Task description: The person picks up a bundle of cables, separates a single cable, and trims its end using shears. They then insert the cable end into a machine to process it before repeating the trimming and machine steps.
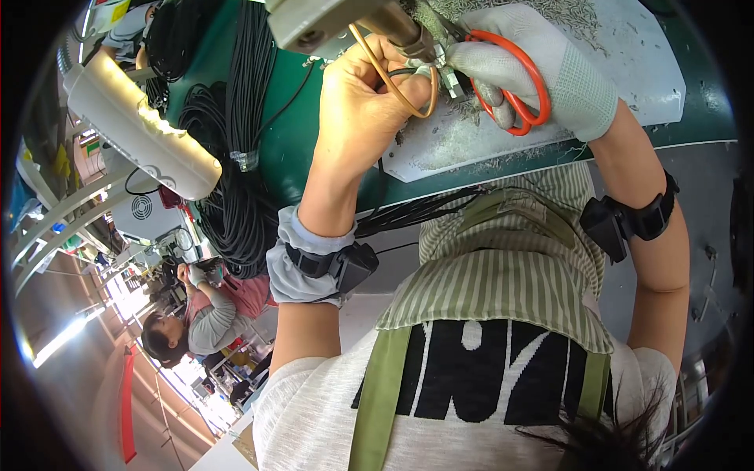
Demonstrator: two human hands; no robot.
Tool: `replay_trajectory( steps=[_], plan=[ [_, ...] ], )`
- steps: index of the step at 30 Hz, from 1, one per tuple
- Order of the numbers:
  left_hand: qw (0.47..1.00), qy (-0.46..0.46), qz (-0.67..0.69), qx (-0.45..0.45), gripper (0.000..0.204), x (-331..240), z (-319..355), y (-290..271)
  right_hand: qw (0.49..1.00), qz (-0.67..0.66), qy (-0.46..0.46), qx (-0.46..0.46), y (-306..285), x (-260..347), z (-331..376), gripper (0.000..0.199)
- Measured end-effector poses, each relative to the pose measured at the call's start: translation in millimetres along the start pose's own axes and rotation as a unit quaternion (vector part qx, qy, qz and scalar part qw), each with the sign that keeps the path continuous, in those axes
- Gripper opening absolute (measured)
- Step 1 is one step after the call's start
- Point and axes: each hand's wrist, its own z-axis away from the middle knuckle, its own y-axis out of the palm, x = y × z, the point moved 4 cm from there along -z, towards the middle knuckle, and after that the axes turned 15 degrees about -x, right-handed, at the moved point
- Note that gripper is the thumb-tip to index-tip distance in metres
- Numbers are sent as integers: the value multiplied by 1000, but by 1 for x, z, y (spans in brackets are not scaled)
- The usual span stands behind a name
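Observation:
My bare left hand (357,106) is closed in a pinch at the top of the head view. Between its fingertips is the end of a black cable (403,71), beside a small silvery metal piece (449,78) whose kind I cannot make out. My right hand (542,71), in a pale knitted glove, is wrapped round red-handled scissors (536,82), their loops round its fingers. The blades are mostly hidden behind the glove and the metal piece. Right above the fingertips a grey metal tool head (408,35) points down, and a tan tube loop (428,102) bends in front of my left fingers.
Beneath the hands lies a white sheet (628,102) strewn with small metal scraps, on a green table (294,149). Bundles of black cable (251,86) hang at the left, near a lit white lamp (145,125). Another person (204,314) sits farther left.

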Motion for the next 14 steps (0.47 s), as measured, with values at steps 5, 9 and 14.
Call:
replay_trajectory(
  steps=[5,9,14],
  plan=[
    [999,10,-30,-16,23,4,4,-6,1000,2,-21,-7,2,2,3,22],
    [981,125,-148,-4,33,-3,27,-28,996,55,-75,-18,-10,9,18,23],
    [936,119,-263,204,47,-30,111,-65,941,269,-144,-145,-56,-19,59,33]
  ],
)
